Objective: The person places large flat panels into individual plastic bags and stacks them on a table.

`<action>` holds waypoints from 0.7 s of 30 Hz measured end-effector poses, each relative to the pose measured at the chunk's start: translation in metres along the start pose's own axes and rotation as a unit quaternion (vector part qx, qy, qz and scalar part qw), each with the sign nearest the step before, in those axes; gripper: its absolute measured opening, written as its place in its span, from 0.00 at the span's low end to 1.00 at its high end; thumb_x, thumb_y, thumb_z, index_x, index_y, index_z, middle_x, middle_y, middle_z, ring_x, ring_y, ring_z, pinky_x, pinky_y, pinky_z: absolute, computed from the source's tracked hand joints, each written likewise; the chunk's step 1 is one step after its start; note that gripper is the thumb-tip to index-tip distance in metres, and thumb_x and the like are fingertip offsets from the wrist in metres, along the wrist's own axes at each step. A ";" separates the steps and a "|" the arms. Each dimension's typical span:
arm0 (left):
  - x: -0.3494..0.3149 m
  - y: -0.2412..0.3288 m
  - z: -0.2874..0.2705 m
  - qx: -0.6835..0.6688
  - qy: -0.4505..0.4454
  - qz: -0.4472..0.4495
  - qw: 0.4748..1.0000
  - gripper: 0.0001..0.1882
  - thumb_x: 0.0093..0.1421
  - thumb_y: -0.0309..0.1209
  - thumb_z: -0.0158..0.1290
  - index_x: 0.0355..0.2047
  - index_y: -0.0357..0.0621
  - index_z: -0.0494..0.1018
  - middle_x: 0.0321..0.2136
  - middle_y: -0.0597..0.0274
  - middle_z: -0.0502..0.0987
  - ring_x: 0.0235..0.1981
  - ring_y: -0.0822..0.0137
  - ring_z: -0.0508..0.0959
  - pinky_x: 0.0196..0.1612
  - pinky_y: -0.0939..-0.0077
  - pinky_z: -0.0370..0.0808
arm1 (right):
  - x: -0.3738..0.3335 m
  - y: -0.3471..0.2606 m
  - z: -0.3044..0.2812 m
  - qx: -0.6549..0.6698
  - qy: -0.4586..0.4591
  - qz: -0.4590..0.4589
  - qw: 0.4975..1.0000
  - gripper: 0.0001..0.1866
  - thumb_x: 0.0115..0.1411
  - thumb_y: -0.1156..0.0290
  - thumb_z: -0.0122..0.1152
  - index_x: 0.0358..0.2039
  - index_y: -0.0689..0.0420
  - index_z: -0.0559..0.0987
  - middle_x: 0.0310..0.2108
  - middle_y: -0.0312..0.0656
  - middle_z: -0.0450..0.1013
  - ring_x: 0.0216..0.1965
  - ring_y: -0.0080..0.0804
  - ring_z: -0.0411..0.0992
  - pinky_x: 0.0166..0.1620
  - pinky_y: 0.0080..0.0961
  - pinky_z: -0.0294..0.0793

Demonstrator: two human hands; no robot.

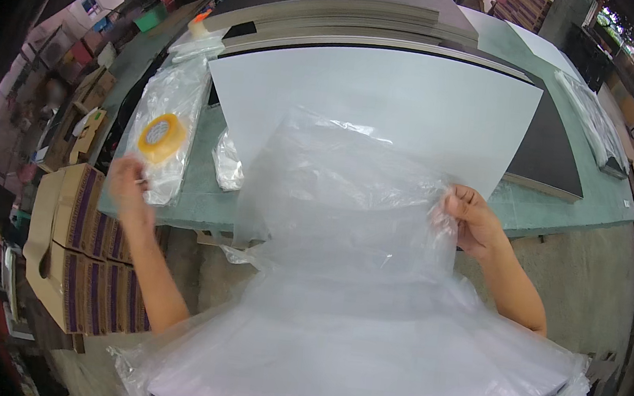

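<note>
While a white panel [361, 378] lies nearest the body, showing through a clear plastic bag [353, 217], the bag's far part stretches forward past the near edge of a green table [537, 208]. The right hand [469, 220] has its grip closed on the bag's right edge, thumb and fingers pinching the film. At left, the left hand [129, 184] is blurred, so I cannot tell whether its grip is open or closed; it is just beside a yellow tape roll [174, 147] resting on folded clear plastic [170, 100]. Beyond the film is a white board [417, 108], and behind that, stacked grey boards [334, 16].
</note>
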State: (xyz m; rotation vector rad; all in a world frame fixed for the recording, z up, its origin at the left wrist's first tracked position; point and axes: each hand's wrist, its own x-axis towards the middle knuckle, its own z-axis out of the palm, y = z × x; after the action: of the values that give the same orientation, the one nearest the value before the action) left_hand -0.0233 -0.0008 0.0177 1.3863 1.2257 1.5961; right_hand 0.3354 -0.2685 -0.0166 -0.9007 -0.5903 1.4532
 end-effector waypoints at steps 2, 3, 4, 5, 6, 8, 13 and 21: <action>-0.019 0.047 0.010 -0.013 -0.069 0.064 0.995 0.08 0.54 0.31 0.45 0.19 0.45 0.65 0.15 0.73 0.63 0.17 0.80 0.61 0.20 0.87 0.59 | 0.007 0.005 0.012 -0.063 0.019 0.005 0.998 0.08 0.49 0.67 0.60 0.23 0.55 0.71 0.22 0.33 0.69 0.28 0.20 0.67 0.32 0.18 0.65; -0.040 0.055 0.025 -0.020 -0.109 0.088 0.990 0.07 0.53 0.31 0.45 0.19 0.45 0.65 0.15 0.74 0.63 0.17 0.81 0.62 0.20 0.88 0.59 | 0.014 0.010 0.018 -0.063 0.001 0.009 0.998 0.09 0.48 0.66 0.61 0.23 0.55 0.71 0.22 0.33 0.69 0.27 0.20 0.66 0.31 0.18 0.64; -0.076 0.059 0.043 -0.032 -0.210 0.013 0.977 0.07 0.52 0.33 0.50 0.22 0.45 0.67 0.16 0.74 0.64 0.18 0.81 0.63 0.21 0.87 0.61 | 0.020 0.012 0.028 -0.072 -0.021 0.014 0.997 0.09 0.48 0.66 0.61 0.23 0.55 0.71 0.22 0.33 0.68 0.26 0.19 0.66 0.31 0.18 0.64; -0.096 0.037 0.052 -0.132 -0.410 0.013 0.903 0.09 0.49 0.34 0.55 0.25 0.43 0.69 0.17 0.70 0.67 0.18 0.79 0.65 0.22 0.85 0.63 | 0.026 0.017 0.042 -0.076 -0.043 0.019 0.996 0.09 0.48 0.66 0.61 0.23 0.55 0.70 0.21 0.33 0.68 0.25 0.19 0.65 0.31 0.18 0.63; -0.119 0.073 0.076 0.104 -0.564 0.130 0.809 0.10 0.48 0.33 0.56 0.25 0.40 0.69 0.17 0.66 0.67 0.19 0.77 0.66 0.22 0.82 0.64 | 0.031 0.025 0.053 -0.077 -0.055 0.023 0.995 0.10 0.48 0.66 0.61 0.22 0.55 0.70 0.21 0.33 0.68 0.25 0.19 0.65 0.31 0.18 0.63; -0.150 0.059 0.087 0.026 -0.586 0.113 0.802 0.09 0.49 0.32 0.55 0.22 0.39 0.69 0.16 0.65 0.67 0.18 0.76 0.66 0.21 0.83 0.64 | 0.031 0.029 0.062 -0.078 -0.084 0.038 0.993 0.10 0.48 0.66 0.61 0.22 0.55 0.70 0.21 0.33 0.68 0.24 0.20 0.65 0.30 0.18 0.63; -0.097 0.001 0.064 0.133 -0.522 0.071 0.839 0.07 0.50 0.28 0.51 0.19 0.38 0.70 0.14 0.70 0.66 0.17 0.80 0.64 0.20 0.83 0.63 | 0.011 0.021 0.024 0.012 -0.089 0.036 0.995 0.09 0.49 0.65 0.59 0.22 0.54 0.69 0.20 0.34 0.68 0.24 0.22 0.66 0.30 0.19 0.65; 0.004 0.048 0.002 -0.183 0.094 0.241 0.949 0.10 0.55 0.30 0.44 0.35 0.36 0.64 0.30 0.61 0.67 0.29 0.73 0.67 0.32 0.79 0.65 | -0.005 0.013 0.015 0.028 -0.056 -0.010 0.998 0.09 0.49 0.65 0.60 0.23 0.54 0.70 0.23 0.36 0.69 0.28 0.23 0.67 0.32 0.19 0.66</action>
State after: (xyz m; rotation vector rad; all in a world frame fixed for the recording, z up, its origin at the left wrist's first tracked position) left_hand -0.0180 -0.0125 0.0641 1.3723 0.6562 2.2036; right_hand 0.3157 -0.2722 -0.0177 -0.7718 -0.6376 1.5027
